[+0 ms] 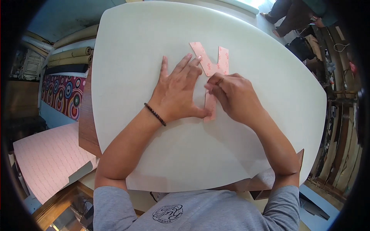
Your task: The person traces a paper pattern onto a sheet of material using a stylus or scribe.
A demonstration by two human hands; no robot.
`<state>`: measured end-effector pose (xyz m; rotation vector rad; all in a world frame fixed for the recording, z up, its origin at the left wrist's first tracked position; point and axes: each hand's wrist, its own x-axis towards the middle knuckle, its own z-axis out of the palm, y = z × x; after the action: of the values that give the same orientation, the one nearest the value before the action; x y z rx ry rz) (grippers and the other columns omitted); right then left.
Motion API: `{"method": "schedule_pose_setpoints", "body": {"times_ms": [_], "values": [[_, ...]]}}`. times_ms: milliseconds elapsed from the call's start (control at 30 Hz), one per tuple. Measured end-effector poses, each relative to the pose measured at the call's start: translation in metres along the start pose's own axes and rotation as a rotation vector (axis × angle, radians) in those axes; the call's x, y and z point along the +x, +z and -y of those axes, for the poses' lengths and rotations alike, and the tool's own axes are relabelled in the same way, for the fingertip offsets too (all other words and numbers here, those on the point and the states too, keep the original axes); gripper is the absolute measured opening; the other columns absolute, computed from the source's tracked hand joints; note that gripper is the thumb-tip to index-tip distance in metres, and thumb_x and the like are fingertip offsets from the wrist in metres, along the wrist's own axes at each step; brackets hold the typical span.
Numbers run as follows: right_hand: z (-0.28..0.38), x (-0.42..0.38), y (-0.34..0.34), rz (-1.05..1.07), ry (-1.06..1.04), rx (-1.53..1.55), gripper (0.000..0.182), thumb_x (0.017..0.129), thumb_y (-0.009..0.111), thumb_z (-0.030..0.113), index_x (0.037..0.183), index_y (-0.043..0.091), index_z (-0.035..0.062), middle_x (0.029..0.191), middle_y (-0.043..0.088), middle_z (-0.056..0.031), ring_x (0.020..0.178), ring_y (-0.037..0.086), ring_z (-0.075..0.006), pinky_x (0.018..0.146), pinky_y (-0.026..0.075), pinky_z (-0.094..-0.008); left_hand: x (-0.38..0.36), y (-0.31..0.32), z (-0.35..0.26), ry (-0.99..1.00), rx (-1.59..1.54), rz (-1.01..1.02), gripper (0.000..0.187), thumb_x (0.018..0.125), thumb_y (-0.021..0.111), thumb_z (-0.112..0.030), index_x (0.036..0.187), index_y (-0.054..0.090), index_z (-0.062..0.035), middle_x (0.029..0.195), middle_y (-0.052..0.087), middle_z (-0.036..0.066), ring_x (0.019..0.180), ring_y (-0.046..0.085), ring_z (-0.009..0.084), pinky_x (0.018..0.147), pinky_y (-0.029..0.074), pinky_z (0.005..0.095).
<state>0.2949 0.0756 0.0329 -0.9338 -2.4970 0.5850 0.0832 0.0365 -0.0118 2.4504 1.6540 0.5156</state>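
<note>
A flat pink Y-shaped cutout (211,69) with small red print lies on the large white sheet (142,34). My left hand (175,86) is spread over its left side, the thumb pressing on the lower stem and a fingertip touching the upper left arm. At the junction of the Y, my right hand (233,92) has its thumb and fingers pinched together on the cutout's edge. Whatever sits between those fingertips is too small to make out, and the hand covers part of the stem.
To the left, a pink printed sheet (50,158) hangs past the table edge, below several stored rolls (73,54) and a patterned fabric (63,96). Shelves of long strips (339,142) line the right side. A person's legs (283,17) show at the top right.
</note>
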Motion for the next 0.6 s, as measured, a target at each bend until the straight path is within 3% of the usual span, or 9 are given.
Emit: {"method": "schedule_pose_setpoints", "body": {"times_ms": [67,267,600], "values": [[-0.005,0.009,-0.002,-0.024,0.106,-0.03,0.015,0.103,0.068,0.021,0.099,0.07,0.0071,0.076,0.072,-0.0136,0.073,0.07,-0.0378,0.075,0.055,-0.0473,0.001,-0.002,0.0,-0.031,-0.027,0.056,0.118,0.064,0.088,-0.068,0.153,0.042,-0.0047,0.161,0.048,0.011,0.16,0.032,0.0317,0.124,0.013,0.0778],[-0.013,0.02,-0.001,-0.073,0.14,-0.005,0.016,0.103,0.068,0.02,0.104,0.072,0.0053,0.078,0.073,-0.0142,0.073,0.071,-0.036,0.07,0.055,-0.0452,0.0,-0.002,-0.001,-0.041,-0.044,0.07,0.121,0.062,0.09,-0.064,0.154,0.038,-0.0046,0.151,0.051,0.01,0.16,0.033,0.0322,0.125,0.011,0.0768],[-0.019,0.02,-0.005,-0.076,0.125,-0.11,0.015,0.104,0.067,0.019,0.101,0.072,0.0054,0.076,0.074,-0.0118,0.071,0.071,-0.0331,0.068,0.055,-0.0436,0.001,-0.001,-0.001,-0.023,-0.035,0.057,0.117,0.061,0.09,-0.064,0.149,0.043,-0.0036,0.155,0.05,0.011,0.159,0.034,0.0332,0.125,0.012,0.0768]]}}
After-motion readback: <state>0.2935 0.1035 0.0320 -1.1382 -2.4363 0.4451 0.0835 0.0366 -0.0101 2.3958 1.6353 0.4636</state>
